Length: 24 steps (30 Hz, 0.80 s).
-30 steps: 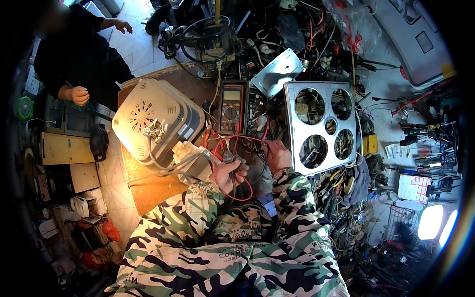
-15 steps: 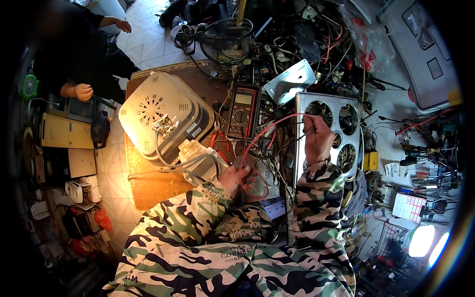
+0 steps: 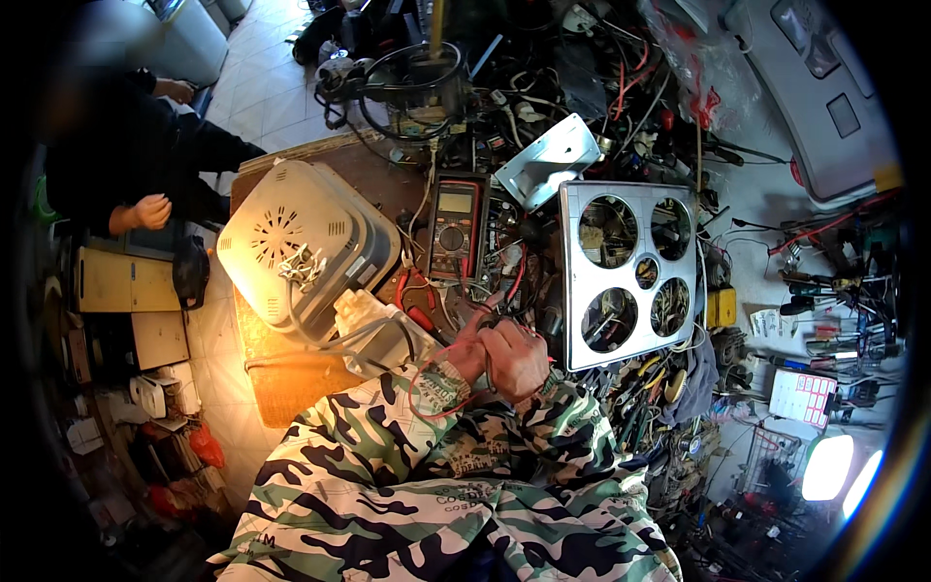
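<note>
My left hand (image 3: 464,357) and my right hand (image 3: 514,359) are together in front of me, both closed. A thin red wire (image 3: 412,396) runs from between them and loops over my left cuff. The fingertips and the ends of the wire are mostly hidden. Close to my left hand lie red-handled pliers (image 3: 419,301) and a pale plastic part (image 3: 373,335) with a grey cord. Just beyond my hands is a multimeter (image 3: 454,225) with a dark body and red edge.
A beige vented appliance housing (image 3: 291,233) rests on the wooden table (image 3: 267,388). At right stands a metal panel with round openings (image 3: 572,281), near a bent metal plate (image 3: 548,160). Tangled wires and tools surround it. Another person (image 3: 126,165) is at far left.
My right hand has come down and left from above the metal panel to meet my left hand. The red wire, stretched in an arc before, now hangs in a loop near my left wrist.
</note>
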Motion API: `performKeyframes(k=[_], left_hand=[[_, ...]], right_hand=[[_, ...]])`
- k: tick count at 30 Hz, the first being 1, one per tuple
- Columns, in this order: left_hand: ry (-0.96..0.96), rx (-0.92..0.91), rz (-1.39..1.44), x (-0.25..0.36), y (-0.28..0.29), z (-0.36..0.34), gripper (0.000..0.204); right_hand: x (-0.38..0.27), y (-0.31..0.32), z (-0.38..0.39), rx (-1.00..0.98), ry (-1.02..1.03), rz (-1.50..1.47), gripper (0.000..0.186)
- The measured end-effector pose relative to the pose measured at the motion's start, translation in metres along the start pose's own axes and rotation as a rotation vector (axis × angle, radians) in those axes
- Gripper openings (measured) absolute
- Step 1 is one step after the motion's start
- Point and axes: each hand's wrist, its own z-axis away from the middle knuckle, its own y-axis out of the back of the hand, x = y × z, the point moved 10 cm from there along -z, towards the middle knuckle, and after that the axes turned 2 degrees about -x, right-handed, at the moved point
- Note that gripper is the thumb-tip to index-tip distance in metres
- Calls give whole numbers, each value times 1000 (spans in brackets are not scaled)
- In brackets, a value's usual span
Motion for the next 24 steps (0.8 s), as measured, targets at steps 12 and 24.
performKeyframes(k=[12, 24], left_hand=[[166, 107, -435, 1, 7, -9, 23], [136, 108, -150, 1, 7, -12, 17]], right_hand=[[90, 11, 79, 58, -707, -89, 64], [152, -46, 72, -487, -417, 793, 60]])
